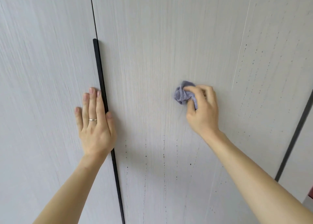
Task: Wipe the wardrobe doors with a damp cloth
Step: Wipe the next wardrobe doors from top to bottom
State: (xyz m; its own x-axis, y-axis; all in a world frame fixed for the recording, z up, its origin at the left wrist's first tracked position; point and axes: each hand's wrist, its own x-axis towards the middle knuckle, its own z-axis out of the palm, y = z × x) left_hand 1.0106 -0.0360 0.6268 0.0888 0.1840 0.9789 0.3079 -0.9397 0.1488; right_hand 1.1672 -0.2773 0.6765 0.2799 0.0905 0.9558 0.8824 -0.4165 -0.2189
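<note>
Splitting the wardrobe doors (152,37), a black handle strip (99,67) touches the flat, straight-fingered left hand (94,123); right of it, the right hand (203,112) grips a purple cloth (183,93) above dark specks (163,155).

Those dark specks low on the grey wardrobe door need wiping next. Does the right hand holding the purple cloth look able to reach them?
Probably yes: the dark specks sit just below the right hand and crumpled purple cloth, with only bare grey wardrobe door between; the left hand rests aside.
</note>
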